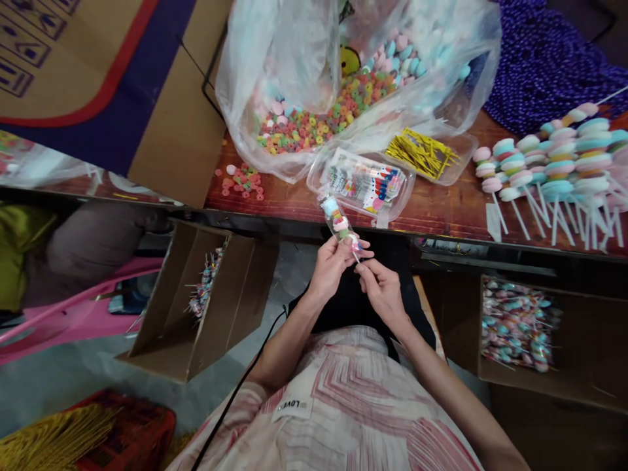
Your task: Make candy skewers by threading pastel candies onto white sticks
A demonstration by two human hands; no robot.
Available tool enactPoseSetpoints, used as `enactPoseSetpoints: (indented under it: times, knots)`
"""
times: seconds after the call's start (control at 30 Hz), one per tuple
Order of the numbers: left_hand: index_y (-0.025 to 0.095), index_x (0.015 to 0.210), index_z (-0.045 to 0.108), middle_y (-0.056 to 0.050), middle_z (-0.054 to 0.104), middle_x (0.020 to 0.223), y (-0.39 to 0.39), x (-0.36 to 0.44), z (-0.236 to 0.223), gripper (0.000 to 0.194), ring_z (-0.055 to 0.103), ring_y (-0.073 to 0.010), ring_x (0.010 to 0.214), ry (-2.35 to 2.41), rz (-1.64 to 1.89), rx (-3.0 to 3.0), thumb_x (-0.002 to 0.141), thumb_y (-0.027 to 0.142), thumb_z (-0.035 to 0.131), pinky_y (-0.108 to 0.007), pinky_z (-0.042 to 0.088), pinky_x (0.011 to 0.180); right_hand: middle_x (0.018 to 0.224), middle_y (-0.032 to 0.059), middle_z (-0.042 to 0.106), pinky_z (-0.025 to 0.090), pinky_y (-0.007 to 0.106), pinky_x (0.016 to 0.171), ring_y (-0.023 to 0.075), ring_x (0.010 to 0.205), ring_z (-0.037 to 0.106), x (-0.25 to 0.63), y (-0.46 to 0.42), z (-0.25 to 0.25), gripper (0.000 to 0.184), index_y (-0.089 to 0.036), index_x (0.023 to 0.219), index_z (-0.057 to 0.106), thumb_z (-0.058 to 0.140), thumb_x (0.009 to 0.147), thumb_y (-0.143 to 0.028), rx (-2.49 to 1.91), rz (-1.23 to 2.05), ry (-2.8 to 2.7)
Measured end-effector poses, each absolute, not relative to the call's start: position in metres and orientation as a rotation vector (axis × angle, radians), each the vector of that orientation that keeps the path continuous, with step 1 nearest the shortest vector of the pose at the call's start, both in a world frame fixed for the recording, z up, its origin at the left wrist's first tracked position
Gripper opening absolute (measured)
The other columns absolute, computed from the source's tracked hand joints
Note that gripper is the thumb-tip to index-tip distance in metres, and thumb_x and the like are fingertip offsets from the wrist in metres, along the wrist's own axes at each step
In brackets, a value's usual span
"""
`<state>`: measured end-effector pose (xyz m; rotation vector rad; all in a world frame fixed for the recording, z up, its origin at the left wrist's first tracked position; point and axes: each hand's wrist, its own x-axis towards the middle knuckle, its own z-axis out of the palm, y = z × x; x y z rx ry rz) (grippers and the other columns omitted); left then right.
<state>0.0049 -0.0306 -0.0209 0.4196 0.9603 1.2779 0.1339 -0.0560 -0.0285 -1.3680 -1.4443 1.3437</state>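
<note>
My left hand [332, 261] is closed round a candy skewer [338, 222] in a clear wrapper; pastel candies are stacked on its stick. My right hand [380, 284] pinches the lower end of the same skewer near the stick. Both hands are held in front of my lap, just below the edge of the wooden table [441, 209]. Right above them stands a clear plastic tray [366, 186] with printed wrappers.
A big plastic bag [314, 85] of coloured candy rings and pastel candies lies on the table. A tray of gold twist ties [424, 154] and a row of finished skewers [554, 163] are at right. Cardboard boxes [206, 294] [520, 327] with wrapped skewers stand on both sides.
</note>
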Motion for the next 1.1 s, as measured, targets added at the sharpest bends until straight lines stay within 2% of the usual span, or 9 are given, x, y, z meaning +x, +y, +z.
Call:
enactPoseSetpoints:
  times: [0.23,0.33,0.43,0.57,0.73,0.87,0.97,1.03,1.1]
  knots:
    - [0.015,0.105,0.066,-0.012,0.077,0.097,-0.034,0.006,-0.023,0.048,0.074,-0.0268,0.099,0.984,1.309,0.523,0.082,0.056,0.071,-0.034,0.057,0.085,0.053,-0.0045,0.047,0.034,0.026,0.054,0.0101,0.05,0.042,0.118,-0.048,-0.023,0.035,-0.02,0.065,0.054,0.053,0.095,-0.038,-1.297,1.307,-1.388]
    - [0.014,0.108,0.065,-0.013,0.077,0.1,-0.033,0.001,-0.024,0.049,0.075,-0.0263,0.096,0.976,1.311,0.494,0.082,0.056,0.071,-0.037,0.056,0.089,0.058,-0.0039,0.051,0.034,0.026,0.054,0.0098,0.051,0.042,0.126,-0.05,-0.021,0.03,-0.02,0.074,0.061,0.054,0.095,-0.04,-1.288,1.417,-1.415]
    - [0.014,0.108,0.066,-0.012,0.077,0.099,-0.034,0.001,-0.024,0.046,0.075,-0.0255,0.096,0.972,1.31,0.479,0.084,0.053,0.07,-0.039,0.053,0.094,0.057,-0.0047,0.051,0.031,0.026,0.05,0.0093,0.048,0.038,0.133,-0.052,-0.021,0.026,-0.02,0.082,0.065,0.056,0.094,-0.04,-1.314,1.512,-1.387]
    - [0.015,0.102,0.069,-0.011,0.078,0.093,-0.038,0.007,-0.021,0.038,0.075,-0.0236,0.09,1.02,1.285,0.561,0.087,0.05,0.067,-0.034,0.055,0.084,0.052,-0.0052,0.048,0.028,0.026,0.049,0.0089,0.046,0.036,0.131,-0.052,-0.021,0.028,-0.019,0.075,0.064,0.057,0.092,-0.041,-1.298,1.523,-1.328]
    - [0.015,0.103,0.071,-0.011,0.078,0.095,-0.04,0.006,-0.023,0.033,0.074,-0.0213,0.091,1.037,1.327,0.616,0.09,0.045,0.065,-0.03,0.053,0.083,0.054,-0.0036,0.052,0.03,0.025,0.047,0.0093,0.047,0.04,0.127,-0.045,-0.018,0.032,-0.019,0.074,0.064,0.058,0.091,-0.045,-1.267,1.58,-1.321]
    - [0.015,0.101,0.074,-0.012,0.077,0.106,-0.04,0.009,-0.024,0.03,0.071,-0.0201,0.095,1.083,1.359,0.68,0.092,0.042,0.063,-0.029,0.053,0.082,0.061,-0.0009,0.058,0.033,0.024,0.049,0.0094,0.051,0.044,0.121,-0.035,-0.013,0.036,-0.018,0.07,0.065,0.064,0.086,-0.05,-1.237,1.562,-1.239]
    - [0.017,0.1,0.075,-0.012,0.076,0.11,-0.039,0.01,-0.017,0.028,0.068,-0.0206,0.104,1.058,1.359,0.749,0.092,0.041,0.064,-0.031,0.05,0.094,0.048,-0.0038,0.047,0.025,0.024,0.046,0.0076,0.045,0.035,0.109,-0.032,-0.007,0.044,-0.018,0.058,0.057,0.067,0.083,-0.053,-1.171,1.606,-0.947]
    - [0.018,0.101,0.075,-0.012,0.076,0.106,-0.038,0.006,-0.01,0.03,0.068,-0.0222,0.103,0.939,1.352,0.686,0.09,0.044,0.065,-0.034,0.05,0.094,0.043,-0.0069,0.038,0.02,0.024,0.045,0.0063,0.042,0.028,0.103,-0.032,-0.003,0.045,-0.019,0.056,0.054,0.069,0.082,-0.052,-1.063,1.73,-0.763]
    - [0.018,0.103,0.075,-0.011,0.075,0.095,-0.035,-0.001,-0.005,0.034,0.07,-0.023,0.095,0.801,1.312,0.605,0.088,0.048,0.068,-0.036,0.053,0.088,0.041,-0.0088,0.033,0.017,0.023,0.044,0.0056,0.04,0.023,0.1,-0.032,0.002,0.044,-0.019,0.056,0.053,0.069,0.082,-0.05,-0.958,1.877,-0.707]
